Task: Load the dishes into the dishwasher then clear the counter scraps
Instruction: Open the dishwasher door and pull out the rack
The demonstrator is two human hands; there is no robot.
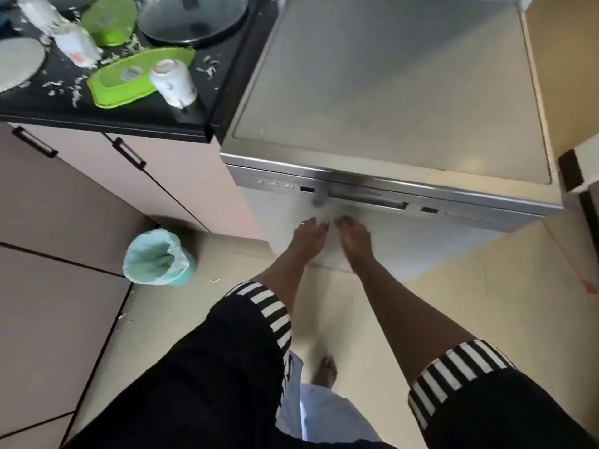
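Note:
A steel dishwasher (pixel 389 92) stands right of the black counter (pixel 97 116), its door shut. My left hand (pixel 308 236) and my right hand (pixel 355 234) are stretched out side by side against the door front, just below the recessed handle (pixel 366 199), fingers extended and holding nothing. On the counter lie two green dishes (pixel 129 82) (pixel 108 19), three white mugs (pixel 173 82) (pixel 76 45) (pixel 37 9) on their sides, a glass pan lid (pixel 194 17) and a grey plate (pixel 17 63). White scraps (pixel 207 69) are scattered among them.
A small bin with a pale green liner (pixel 155 259) stands on the floor by the pink cabinet (pixel 81 196). A few scraps lie on the tiles near it. My bare foot (pixel 325 371) is on the beige floor before the dishwasher. A wall edge is at right.

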